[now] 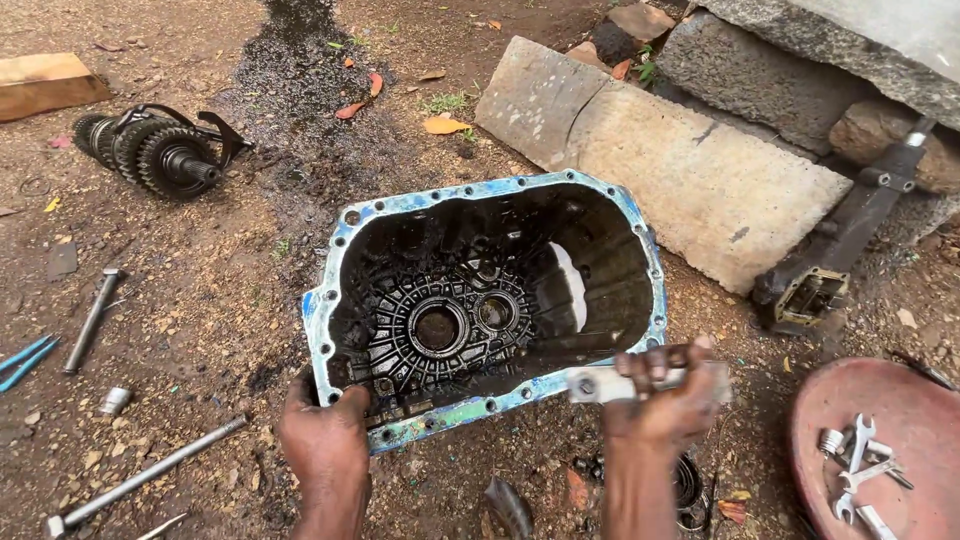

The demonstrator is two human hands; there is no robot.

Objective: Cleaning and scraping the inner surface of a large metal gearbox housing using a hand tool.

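An open, oily gearbox housing (345, 262) stands on the dirt ground, its flange smeared with blue sealant and its dark inside showing two round bores. My left hand (325, 435) grips the near left corner of its rim. My right hand (662, 400) is closed around a light grey metal part (592, 384) held against the near right rim of the housing.
A gear shaft assembly (155, 152) lies at the upper left. Long bolts (90, 318) and a rod (150, 475) lie on the left. Stone blocks (660, 155) stand behind. A dark metal part (835, 250) leans on them. A red pan (875, 400) with spanners sits at right.
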